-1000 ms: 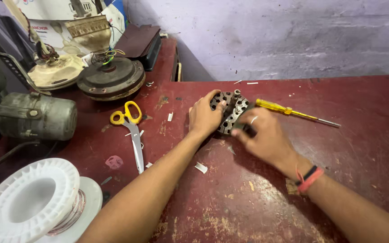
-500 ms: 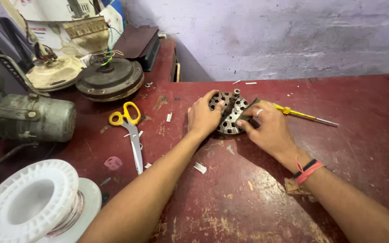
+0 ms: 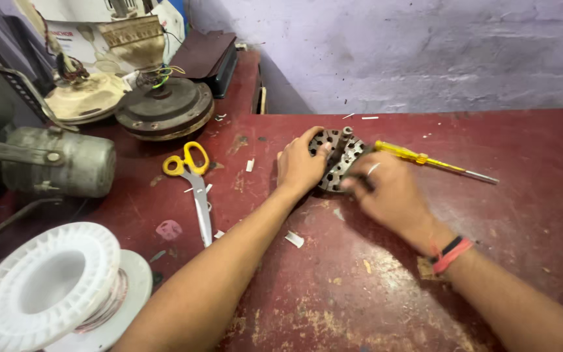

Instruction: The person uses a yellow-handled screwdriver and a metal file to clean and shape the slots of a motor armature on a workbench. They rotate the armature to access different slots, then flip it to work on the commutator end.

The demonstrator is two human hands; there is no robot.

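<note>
A round grey metal motor core (image 3: 339,151) with slots around its rim lies flat on the red table (image 3: 503,215). My left hand (image 3: 299,164) rests on its left side, fingers curled over the top, holding it still. My right hand (image 3: 388,193) covers its lower right edge, fingertips pinched against the rim; what they pinch is hidden. A ring shows on one finger, and red and black bands circle the right wrist. A yellow-handled screwdriver (image 3: 425,158) lies just beyond my right hand, tip pointing right.
Yellow-handled scissors (image 3: 193,176) lie left of the core. A white wire spool (image 3: 57,287) sits at the near left. A grey motor (image 3: 60,161), a dark round fan housing (image 3: 164,107) and a cream one crowd the far left. Paper scraps litter the tabletop.
My right hand has shifted a little along the core's lower right rim, while the left hand keeps its hold. The core and the screwdriver stay where they were.
</note>
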